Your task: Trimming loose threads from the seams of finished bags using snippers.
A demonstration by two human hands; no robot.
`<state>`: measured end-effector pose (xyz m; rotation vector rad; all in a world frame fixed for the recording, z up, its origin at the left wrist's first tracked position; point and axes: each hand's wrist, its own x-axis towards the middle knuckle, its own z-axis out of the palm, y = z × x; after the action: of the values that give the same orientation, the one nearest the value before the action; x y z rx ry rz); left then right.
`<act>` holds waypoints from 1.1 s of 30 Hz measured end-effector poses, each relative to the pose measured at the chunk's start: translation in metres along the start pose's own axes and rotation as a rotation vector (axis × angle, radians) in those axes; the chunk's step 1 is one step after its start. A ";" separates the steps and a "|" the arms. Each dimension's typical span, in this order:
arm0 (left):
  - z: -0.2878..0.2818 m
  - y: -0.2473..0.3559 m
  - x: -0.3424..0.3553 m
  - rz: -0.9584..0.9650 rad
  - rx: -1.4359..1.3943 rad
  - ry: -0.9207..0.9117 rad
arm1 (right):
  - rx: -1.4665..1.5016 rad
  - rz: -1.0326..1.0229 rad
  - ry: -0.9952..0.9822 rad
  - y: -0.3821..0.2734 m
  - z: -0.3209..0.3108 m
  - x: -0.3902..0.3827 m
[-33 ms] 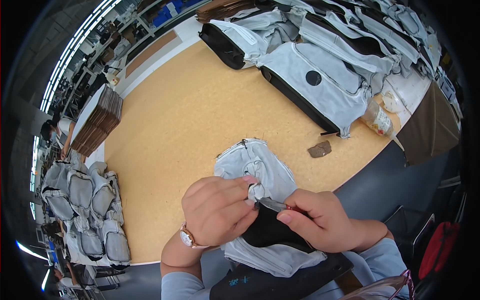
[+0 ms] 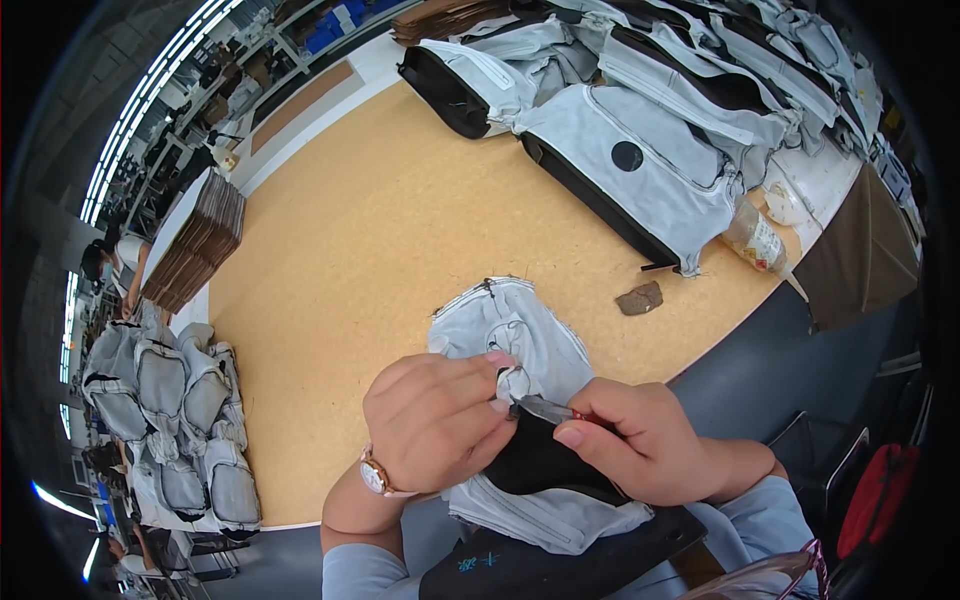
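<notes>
A pale grey bag turned inside out [image 2: 540, 330] lies in front of me at the table's near edge, its black lining [image 2: 555, 460] showing in the opening. My left hand [image 2: 440, 415] is closed on a bunched piece of the bag's edge, pinching it between thumb and fingers. My right hand [image 2: 645, 435] grips red-handled pliers [image 2: 545, 408], whose metal jaws point left and meet the pinched spot beside my left fingertips. Whether the jaws are closed on the material cannot be made out. The lower part of the bag hangs over my black apron [image 2: 560, 565].
Several similar grey bags [image 2: 630, 150] are heaped at the far right, beside a plastic bottle with a spout [image 2: 757, 240]. A small brown lump [image 2: 640, 298] lies nearer. At left are stacked brown sheets [image 2: 200, 245] and more bag pieces [image 2: 185, 420]. A person [image 2: 125, 265] is beyond them.
</notes>
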<state>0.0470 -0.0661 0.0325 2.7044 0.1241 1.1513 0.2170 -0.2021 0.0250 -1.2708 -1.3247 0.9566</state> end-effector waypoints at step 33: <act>0.001 0.000 0.001 0.004 -0.013 0.013 | 0.430 0.113 -0.155 0.015 -0.004 0.006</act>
<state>0.0487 -0.0659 0.0326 2.6875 0.1121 1.1669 0.2241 -0.1942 0.0115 -0.9605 -1.0919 1.3586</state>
